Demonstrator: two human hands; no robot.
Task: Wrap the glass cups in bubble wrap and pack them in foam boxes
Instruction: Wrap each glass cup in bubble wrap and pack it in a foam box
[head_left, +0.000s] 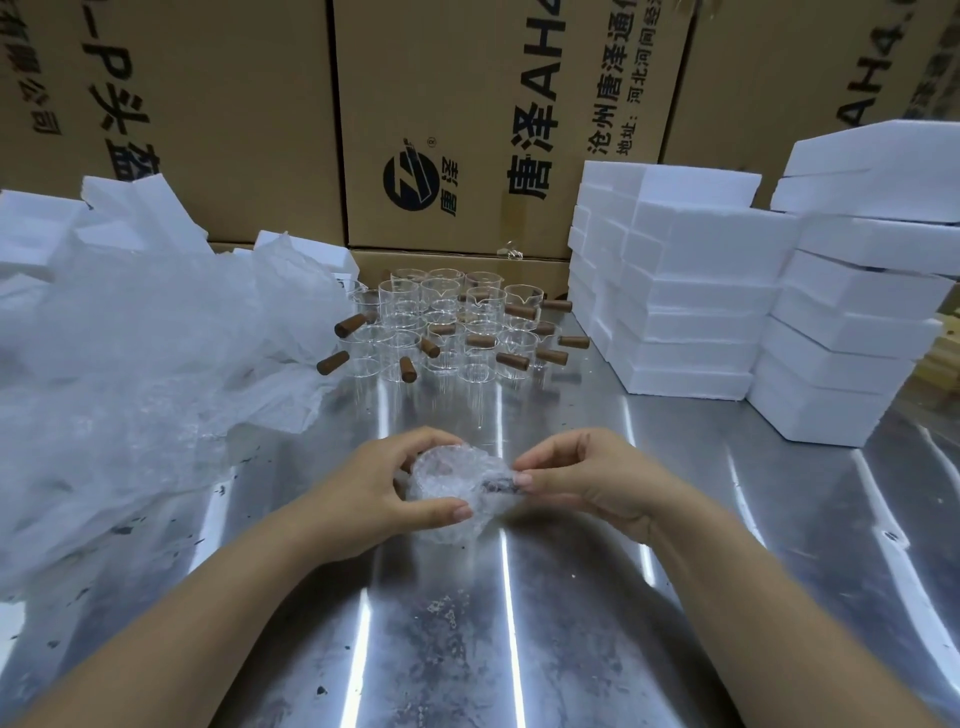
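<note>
Gripping a wrapped cup (451, 488) over the steel table (571, 597): left hand (379, 486) clasped round its body, right hand (582, 478) pinching the wrap's end. Bare cups (441, 322) behind, foam boxes (691, 291) stacked right.

the middle cardboard box (467, 130), straight beyond the grip, carries "唐泽ah4", a round black logo (411, 181) with "唐泽", and "沧州唐泽通", "地址: 河北河间". the left box (182, 104) reads "-p头" and "公司". the right box (831, 78) shows "ah4".
</note>
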